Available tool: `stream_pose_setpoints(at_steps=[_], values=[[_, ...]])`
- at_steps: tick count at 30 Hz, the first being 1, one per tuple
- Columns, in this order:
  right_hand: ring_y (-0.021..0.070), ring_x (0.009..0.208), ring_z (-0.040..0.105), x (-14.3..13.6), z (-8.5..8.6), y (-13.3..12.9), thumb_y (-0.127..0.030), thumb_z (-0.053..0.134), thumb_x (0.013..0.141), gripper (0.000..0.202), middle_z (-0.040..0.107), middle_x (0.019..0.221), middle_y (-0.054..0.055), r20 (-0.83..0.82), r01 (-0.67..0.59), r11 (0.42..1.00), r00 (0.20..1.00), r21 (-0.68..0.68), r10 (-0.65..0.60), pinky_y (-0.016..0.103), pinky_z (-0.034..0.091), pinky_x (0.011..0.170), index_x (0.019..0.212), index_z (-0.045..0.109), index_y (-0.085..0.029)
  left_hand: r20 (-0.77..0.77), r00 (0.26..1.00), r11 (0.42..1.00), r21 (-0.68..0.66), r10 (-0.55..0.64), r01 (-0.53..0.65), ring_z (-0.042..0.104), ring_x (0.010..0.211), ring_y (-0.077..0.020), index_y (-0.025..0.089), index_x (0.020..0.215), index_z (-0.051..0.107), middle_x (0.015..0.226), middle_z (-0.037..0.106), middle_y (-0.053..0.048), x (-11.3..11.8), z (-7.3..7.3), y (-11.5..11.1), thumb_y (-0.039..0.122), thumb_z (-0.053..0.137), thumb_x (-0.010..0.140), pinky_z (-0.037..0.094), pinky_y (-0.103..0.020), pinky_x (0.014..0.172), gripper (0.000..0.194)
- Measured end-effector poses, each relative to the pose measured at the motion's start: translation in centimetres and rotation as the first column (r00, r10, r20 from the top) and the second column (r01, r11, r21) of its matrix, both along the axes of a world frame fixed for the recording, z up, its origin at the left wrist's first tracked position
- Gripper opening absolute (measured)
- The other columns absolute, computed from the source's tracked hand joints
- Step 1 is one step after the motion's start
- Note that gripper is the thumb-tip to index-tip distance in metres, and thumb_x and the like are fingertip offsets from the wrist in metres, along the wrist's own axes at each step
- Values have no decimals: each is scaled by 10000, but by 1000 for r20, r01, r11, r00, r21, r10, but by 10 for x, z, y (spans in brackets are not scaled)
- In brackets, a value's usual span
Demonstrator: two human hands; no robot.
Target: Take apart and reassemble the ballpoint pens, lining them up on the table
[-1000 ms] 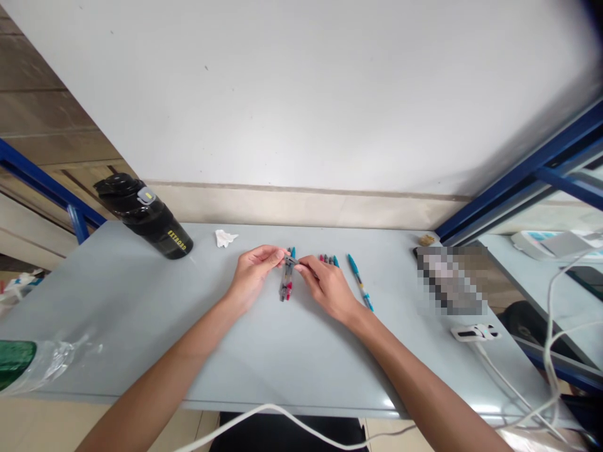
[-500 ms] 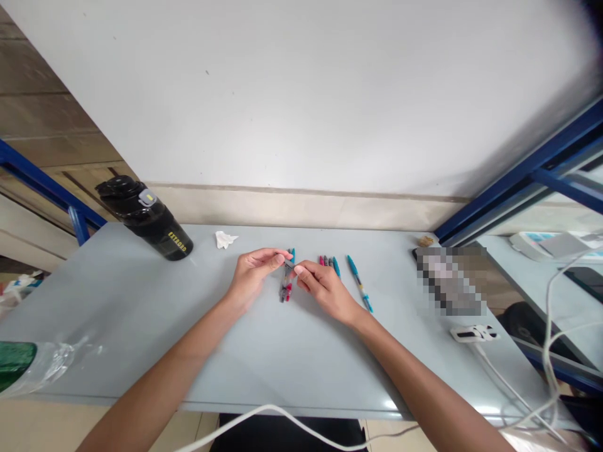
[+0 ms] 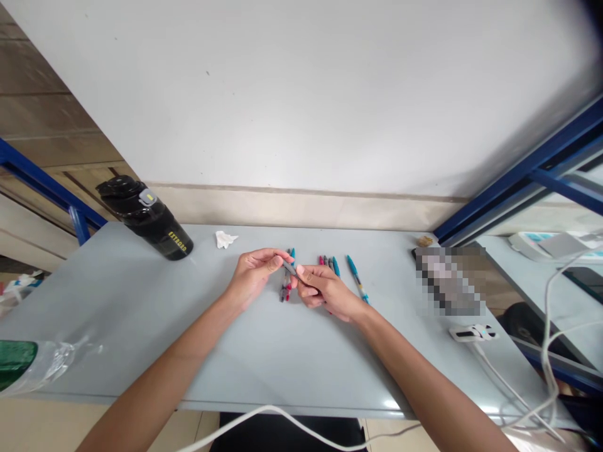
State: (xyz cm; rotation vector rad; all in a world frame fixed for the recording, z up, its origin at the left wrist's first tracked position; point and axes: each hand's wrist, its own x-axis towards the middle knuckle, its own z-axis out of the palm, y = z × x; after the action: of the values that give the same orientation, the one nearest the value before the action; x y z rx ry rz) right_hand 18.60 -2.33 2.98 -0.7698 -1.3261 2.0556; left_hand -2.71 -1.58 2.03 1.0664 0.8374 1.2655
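Note:
A dark grey pen point(image 3: 289, 269) is held slantwise above the table between my two hands. My left hand point(image 3: 249, 276) pinches its upper left end between thumb and fingers. Around the lower right part, my right hand point(image 3: 327, 289) is closed, with the thumb on top, so much of that end is hidden. Below the held pen lie several pens with clear barrels point(image 3: 285, 292), showing teal, grey and red ends. Another row of pens point(image 3: 330, 260) with red, grey and teal ends is partly covered by my right hand. A single teal pen point(image 3: 357, 276) lies right of them.
On the grey table point(image 3: 226, 370) a black bottle point(image 3: 155, 226) stands back left, near a crumpled tissue point(image 3: 225, 239). A green-labelled clear bottle point(image 3: 28, 364) lies at the left edge. Toward the right are a blurred-out phone point(image 3: 447, 282), a white plug point(image 3: 471, 333) and white cables point(image 3: 513, 392).
My right hand has wrapped further around the pen, its fingers now curled beneath, and more of the dark grey barrel shows between the hands. My left hand has barely moved.

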Motion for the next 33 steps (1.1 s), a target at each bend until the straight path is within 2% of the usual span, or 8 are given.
stream_pose_setpoints(at_steps=[3,9,14,16,18,25,29,33], values=[[91,558,169,0,4,-1,-664,668,1013,496,277,652,-90,0,10,1000,1000,-25,-10,276,129,534,934,660,-174,12,1000,1000,-10,9,-9,738,1000,-283,231,928,883,992,837,-109,1,-1,0,441,944,808,527,-452,1016,250],[78,511,340,1,11,5,-621,760,951,428,694,826,17,21,217,975,976,45,-218,261,211,486,964,650,-208,138,987,996,-53,85,-78,761,1050,-258,201,986,872,1069,841,-117,4,-7,6,411,955,803,556,-420,1013,291],[105,536,425,5,3,11,-559,833,902,377,732,866,40,33,509,827,847,239,-531,282,304,488,986,710,-212,186,959,974,-114,215,-197,733,1194,-239,197,1024,865,1212,823,-110,0,-12,11,381,948,816,548,-368,1063,290],[126,562,463,5,-2,11,-565,817,918,367,721,831,39,20,549,764,808,339,-589,290,341,500,982,729,-215,197,951,968,-129,238,-215,723,1236,-245,196,1019,865,1220,821,-109,-2,-11,12,374,952,810,542,-372,1096,288],[138,580,493,5,-5,10,-578,794,940,365,697,789,31,6,549,751,806,366,-592,291,364,509,960,726,-220,190,953,969,-121,235,-214,716,1266,-258,193,1012,866,1206,824,-111,-2,-9,12,377,958,801,534,-385,1125,294],[143,620,502,5,-4,17,-572,860,882,394,592,748,-1,-113,634,757,773,159,-624,280,403,509,886,674,-224,71,983,986,-18,168,-167,740,1233,-290,210,1025,882,1226,829,-129,4,-6,5,386,953,805,525,-433,1139,291],[169,847,628,12,-4,29,-563,885,862,405,649,921,18,-253,706,708,684,-6,-684,299,547,713,891,638,-243,-46,996,997,-6,73,-73,760,1176,-311,206,1085,871,1208,831,-145,9,-7,-1,417,944,812,533,-452,1105,352],[193,971,671,24,-6,40,-552,866,888,403,657,963,14,-328,675,725,660,-134,-676,360,587,869,918,591,-258,-45,996,997,-14,74,-75,748,1173,-310,186,1073,854,1205,822,-163,10,-5,-2,507,870,880,533,-443,1064,375]])
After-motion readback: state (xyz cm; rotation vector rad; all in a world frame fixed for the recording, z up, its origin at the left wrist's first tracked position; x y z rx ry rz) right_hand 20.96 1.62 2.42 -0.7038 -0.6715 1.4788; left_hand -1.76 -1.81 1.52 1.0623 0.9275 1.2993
